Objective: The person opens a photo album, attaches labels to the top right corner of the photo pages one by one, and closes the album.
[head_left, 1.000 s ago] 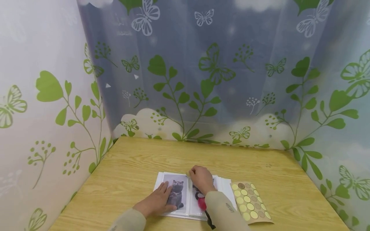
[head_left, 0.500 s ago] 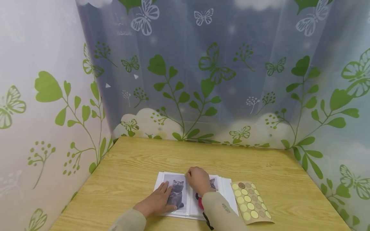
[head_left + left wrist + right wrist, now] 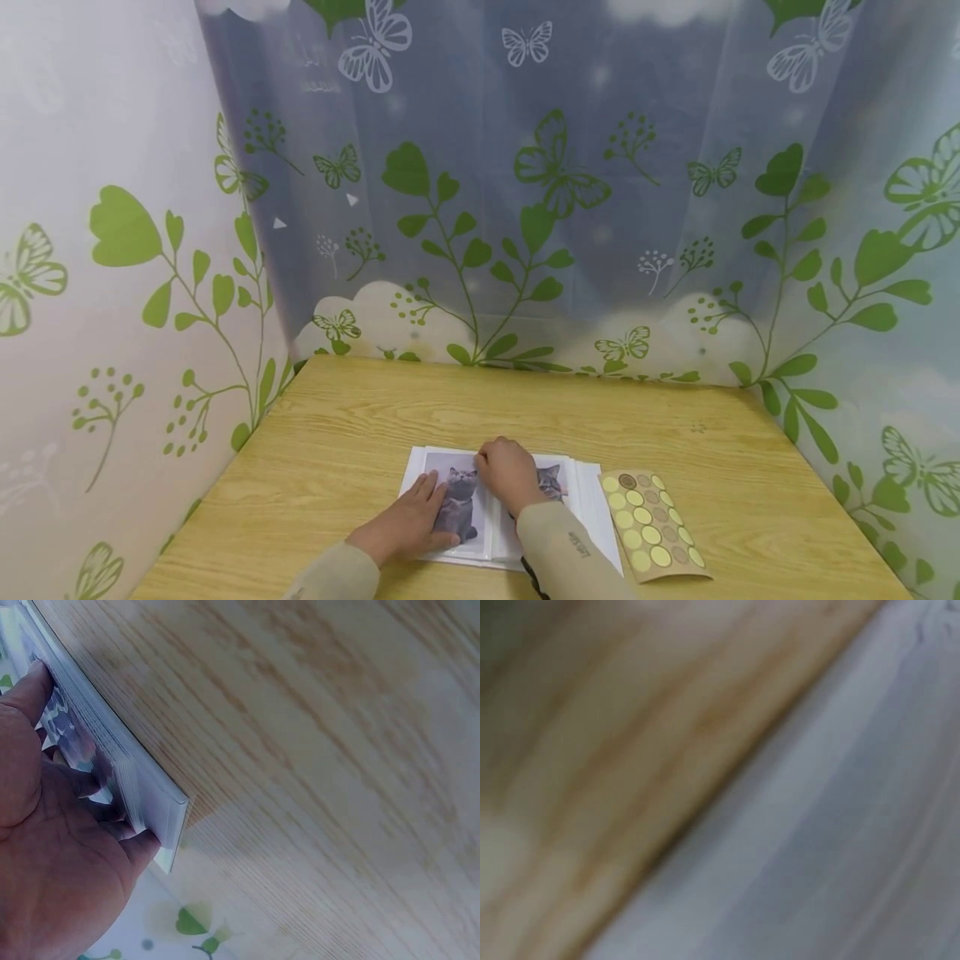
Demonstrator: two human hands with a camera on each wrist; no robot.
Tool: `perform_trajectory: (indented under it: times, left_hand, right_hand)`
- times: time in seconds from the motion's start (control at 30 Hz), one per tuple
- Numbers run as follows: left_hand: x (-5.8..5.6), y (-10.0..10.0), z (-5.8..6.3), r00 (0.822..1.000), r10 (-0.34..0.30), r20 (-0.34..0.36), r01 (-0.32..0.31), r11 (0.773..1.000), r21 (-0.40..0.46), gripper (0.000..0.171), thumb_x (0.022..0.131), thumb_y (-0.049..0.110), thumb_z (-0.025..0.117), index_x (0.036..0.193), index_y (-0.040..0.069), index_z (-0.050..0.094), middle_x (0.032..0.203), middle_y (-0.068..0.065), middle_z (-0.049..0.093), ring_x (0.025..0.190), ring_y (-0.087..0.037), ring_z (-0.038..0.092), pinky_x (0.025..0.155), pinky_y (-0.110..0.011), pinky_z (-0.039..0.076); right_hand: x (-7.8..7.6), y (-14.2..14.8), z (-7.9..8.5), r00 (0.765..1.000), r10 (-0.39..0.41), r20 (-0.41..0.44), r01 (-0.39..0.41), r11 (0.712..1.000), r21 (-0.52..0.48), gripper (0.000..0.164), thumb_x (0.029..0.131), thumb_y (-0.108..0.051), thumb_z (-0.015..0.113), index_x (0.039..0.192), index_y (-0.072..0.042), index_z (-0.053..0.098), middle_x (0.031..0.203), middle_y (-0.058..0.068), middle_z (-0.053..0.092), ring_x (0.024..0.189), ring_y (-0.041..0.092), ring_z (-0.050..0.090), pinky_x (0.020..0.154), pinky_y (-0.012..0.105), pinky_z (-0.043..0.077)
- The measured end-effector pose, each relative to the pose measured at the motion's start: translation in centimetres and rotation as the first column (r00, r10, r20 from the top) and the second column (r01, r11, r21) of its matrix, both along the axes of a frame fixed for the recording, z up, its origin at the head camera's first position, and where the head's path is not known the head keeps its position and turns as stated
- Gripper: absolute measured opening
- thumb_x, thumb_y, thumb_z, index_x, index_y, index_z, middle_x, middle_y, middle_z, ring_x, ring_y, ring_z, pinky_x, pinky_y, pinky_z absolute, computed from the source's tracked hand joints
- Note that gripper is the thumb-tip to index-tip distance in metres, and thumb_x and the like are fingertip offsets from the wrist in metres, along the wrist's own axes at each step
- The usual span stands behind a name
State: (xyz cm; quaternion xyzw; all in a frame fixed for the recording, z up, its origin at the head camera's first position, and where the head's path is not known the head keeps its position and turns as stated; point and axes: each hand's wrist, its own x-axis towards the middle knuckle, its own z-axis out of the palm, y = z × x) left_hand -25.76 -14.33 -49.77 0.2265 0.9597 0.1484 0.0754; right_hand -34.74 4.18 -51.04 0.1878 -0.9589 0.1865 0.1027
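A white photo album (image 3: 592, 508) lies spread on the table, with grey cat photos on both pages. My left hand (image 3: 412, 517) rests spread on the left page, over the edge of the sitting-cat photo (image 3: 461, 492). In the left wrist view, that hand's (image 3: 67, 817) fingers reach across the album (image 3: 161, 802) and its stacked pages. My right hand (image 3: 510, 473) has bent fingers at the top right corner of the sitting-cat photo; I cannot tell whether they pinch anything. Its wrist and sleeve cover much of the right-page cat photo (image 3: 551, 481).
Right of the album lies a brown sticker sheet (image 3: 658, 527) with round yellow stickers and several brown spots. The wooden table (image 3: 337, 417) meets a patterned curtain (image 3: 480, 250) at the back and sides. In the blurred right wrist view, the album's edge (image 3: 780, 847) borders the wood.
My right hand has slid left and slightly toward me, from the album's fold onto the corner of the left-page photo. More of the right-page cat's head shows. The left hand has stayed in place.
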Motion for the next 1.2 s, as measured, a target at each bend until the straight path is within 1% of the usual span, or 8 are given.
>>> perform_trajectory:
  times: [0.13, 0.27, 0.43, 0.57, 0.7, 0.87, 1.07, 1.2]
  left_hand:
    - [0.0, 0.1, 0.1, 1.000, 0.005, 0.013, -0.005, 1.000, 0.006, 0.082, 0.092, 0.044, 0.067, 0.143, -0.014, 0.039, 0.152, -0.035, 0.028, 0.142, -0.048, 0.026, 0.115, -0.054, 0.027]
    - [0.0, 0.1, 0.1, 1.000, 0.000, 0.017, -0.001, 1.000, 0.015, 0.083, 0.092, 0.044, 0.067, 0.143, -0.015, 0.038, 0.152, -0.036, 0.028, 0.142, -0.048, 0.026, 0.114, -0.055, 0.027]
    - [0.0, 0.2, 0.0, 1.000, -0.006, 0.003, 0.006, 1.000, 0.024, 0.083, 0.091, 0.044, 0.068, 0.142, -0.016, 0.039, 0.151, -0.037, 0.028, 0.141, -0.049, 0.027, 0.114, -0.056, 0.027]
    - [-0.1, 0.1, 0.0, 1.000, -0.007, -0.006, 0.007, 1.000, 0.022, 0.083, 0.091, 0.044, 0.068, 0.141, -0.016, 0.039, 0.151, -0.037, 0.029, 0.141, -0.050, 0.027, 0.114, -0.055, 0.027]
    - [-0.1, 0.0, -0.1, 1.000, -0.010, -0.012, 0.011, 1.000, 0.022, 0.083, 0.091, 0.044, 0.068, 0.141, -0.016, 0.039, 0.150, -0.038, 0.029, 0.141, -0.050, 0.027, 0.114, -0.055, 0.027]
    - [0.0, 0.0, 0.1, 1.000, -0.011, -0.021, 0.012, 0.999, 0.031, 0.082, 0.091, 0.042, 0.069, 0.140, -0.018, 0.040, 0.149, -0.039, 0.030, 0.139, -0.051, 0.028, 0.114, -0.056, 0.027]
    - [-0.2, -0.1, -0.1, 1.000, -0.006, -0.005, 0.006, 1.000, 0.019, 0.083, 0.091, 0.044, 0.067, 0.141, -0.016, 0.040, 0.150, -0.038, 0.028, 0.141, -0.050, 0.027, 0.114, -0.056, 0.027]
    - [-0.3, -0.1, -0.4, 1.000, -0.015, 0.000, 0.015, 0.999, 0.033, 0.083, 0.091, 0.045, 0.068, 0.141, -0.017, 0.040, 0.150, -0.039, 0.028, 0.140, -0.052, 0.027, 0.114, -0.057, 0.027]
  right_hand:
    - [0.1, 0.2, -0.1, 1.000, 0.001, 0.001, -0.001, 1.000, 0.028, 0.020, 0.097, -0.026, 0.063, 0.094, -0.013, 0.078, 0.084, 0.001, 0.065, 0.080, 0.020, 0.063, 0.073, 0.040, 0.054]
    - [0.5, 0.5, 0.0, 0.999, 0.051, -0.019, -0.050, 0.997, 0.055, 0.019, 0.097, -0.027, 0.065, 0.097, -0.014, 0.078, 0.086, 0.002, 0.064, 0.082, 0.021, 0.062, 0.074, 0.040, 0.054]
    - [1.1, 0.8, -0.1, 0.987, 0.130, -0.099, -0.117, 0.985, 0.130, 0.014, 0.095, -0.019, 0.065, 0.098, -0.013, 0.077, 0.086, 0.002, 0.063, 0.081, 0.021, 0.061, 0.072, 0.038, 0.054]
    - [1.6, 1.0, -0.2, 0.973, 0.172, -0.153, -0.137, 0.967, 0.215, 0.015, 0.095, -0.020, 0.063, 0.099, -0.014, 0.076, 0.095, 0.004, 0.065, 0.088, 0.023, 0.061, 0.079, 0.041, 0.053]
    - [2.3, 1.3, -0.2, 0.975, 0.183, -0.123, -0.143, 0.950, 0.278, 0.028, 0.098, -0.032, 0.059, 0.115, -0.014, 0.072, 0.113, 0.006, 0.065, 0.106, 0.026, 0.059, 0.092, 0.047, 0.049]
    - [3.1, 1.6, -0.2, 0.981, 0.188, -0.052, -0.163, 0.936, 0.311, 0.050, 0.101, -0.046, 0.050, 0.136, -0.012, 0.060, 0.134, 0.005, 0.059, 0.127, 0.027, 0.051, 0.105, 0.049, 0.040]
    - [3.7, 1.8, -0.3, 0.979, 0.197, 0.042, -0.200, 0.925, 0.322, 0.060, 0.103, -0.051, 0.042, 0.147, -0.011, 0.048, 0.148, 0.005, 0.048, 0.139, 0.028, 0.039, 0.114, 0.053, 0.028]
    - [3.9, 1.7, -0.5, 0.981, 0.192, 0.041, -0.195, 0.929, 0.313, 0.062, 0.102, -0.052, 0.043, 0.147, -0.009, 0.047, 0.149, 0.006, 0.047, 0.139, 0.030, 0.039, 0.114, 0.056, 0.027]
